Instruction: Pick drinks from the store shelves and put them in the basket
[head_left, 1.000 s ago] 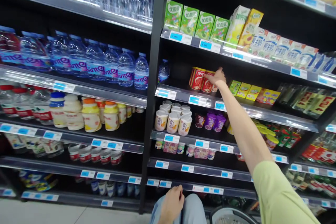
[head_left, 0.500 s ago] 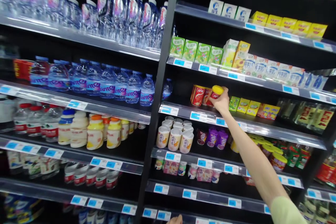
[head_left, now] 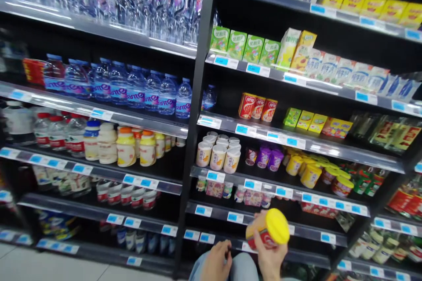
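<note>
My right hand (head_left: 272, 260) is wrapped round a can (head_left: 260, 230) with a yellow lid and a red and yellow label. It is tilted, lid toward the right, in front of the lower shelves. My left hand (head_left: 215, 264) rests low in the middle over my knees, fingers curled in. A small dark bit shows at its fingertips, too small to name. Red cartons or cans (head_left: 257, 108) stand on the middle shelf of the right-hand rack, apart from both hands.
White paper-like cups (head_left: 218, 157), purple cups (head_left: 268, 159) and yellow-lidded cans (head_left: 310, 175) stand on the shelf below. Left of the black upright (head_left: 194, 109) are rows of water bottles (head_left: 118, 83). Shelf edges with price tags (head_left: 253, 131) jut forward.
My right hand has come down and back from the middle shelf, bringing the yellow-lidded can close to me. My left hand has risen further into view. The view has tipped downward, and my knees now show.
</note>
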Motion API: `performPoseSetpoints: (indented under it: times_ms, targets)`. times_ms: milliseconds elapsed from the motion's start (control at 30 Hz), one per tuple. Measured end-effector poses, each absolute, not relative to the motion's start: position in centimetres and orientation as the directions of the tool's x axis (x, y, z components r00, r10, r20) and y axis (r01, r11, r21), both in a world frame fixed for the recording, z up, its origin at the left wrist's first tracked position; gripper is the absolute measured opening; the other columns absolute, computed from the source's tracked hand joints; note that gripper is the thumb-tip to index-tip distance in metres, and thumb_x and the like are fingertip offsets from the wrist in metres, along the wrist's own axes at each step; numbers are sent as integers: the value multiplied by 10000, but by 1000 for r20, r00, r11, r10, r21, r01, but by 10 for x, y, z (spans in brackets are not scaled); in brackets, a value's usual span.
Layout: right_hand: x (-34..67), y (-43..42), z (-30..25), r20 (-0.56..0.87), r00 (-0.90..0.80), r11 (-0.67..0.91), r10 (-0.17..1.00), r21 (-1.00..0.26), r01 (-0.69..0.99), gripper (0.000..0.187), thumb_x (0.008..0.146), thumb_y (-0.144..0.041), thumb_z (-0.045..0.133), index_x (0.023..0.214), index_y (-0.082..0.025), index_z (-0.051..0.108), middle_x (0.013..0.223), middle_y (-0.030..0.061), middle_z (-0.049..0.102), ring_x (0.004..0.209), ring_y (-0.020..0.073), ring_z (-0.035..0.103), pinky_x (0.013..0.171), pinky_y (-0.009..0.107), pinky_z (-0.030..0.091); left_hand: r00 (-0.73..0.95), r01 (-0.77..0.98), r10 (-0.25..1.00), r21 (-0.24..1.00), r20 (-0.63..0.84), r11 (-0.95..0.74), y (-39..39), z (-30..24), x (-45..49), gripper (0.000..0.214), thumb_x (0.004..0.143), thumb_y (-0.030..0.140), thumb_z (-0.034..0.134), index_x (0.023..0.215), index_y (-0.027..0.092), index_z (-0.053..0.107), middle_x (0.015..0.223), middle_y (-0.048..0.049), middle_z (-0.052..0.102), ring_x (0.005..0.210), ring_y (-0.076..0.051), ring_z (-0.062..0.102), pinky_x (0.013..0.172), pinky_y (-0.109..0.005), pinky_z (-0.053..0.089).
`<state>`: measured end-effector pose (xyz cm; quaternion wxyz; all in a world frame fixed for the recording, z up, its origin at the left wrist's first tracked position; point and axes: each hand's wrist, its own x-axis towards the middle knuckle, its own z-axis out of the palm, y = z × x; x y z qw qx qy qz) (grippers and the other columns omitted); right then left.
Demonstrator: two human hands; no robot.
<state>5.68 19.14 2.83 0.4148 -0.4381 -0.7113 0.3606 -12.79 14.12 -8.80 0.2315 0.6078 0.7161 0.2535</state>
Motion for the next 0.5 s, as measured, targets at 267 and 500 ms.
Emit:
performPoseSetpoints:
  times_ms: [267,500]
  targets:
    - [35,128,-105,-136,79,-152,988,-954,258,1261,722,-1130,201,1527,-237,582,1269,191,790,1234,491,768,1098,610,636,9,705,997,707,-77,48,66,-101,-89,987,782,222,763,1728,266,486,1735,-141,572,1599,-396,538,1414,-580,320]
    - [53,130,-90,-226,157,-228,961,-974,-6,924,748,-1073,456,1047,-220,645,950,124,758,829,286,721,790,417,642,18,745,999,666,46,-44,60,-96,-75,933,902,323,803,1730,148,409,1587,-224,675,1411,-405,676,1258,-630,489]
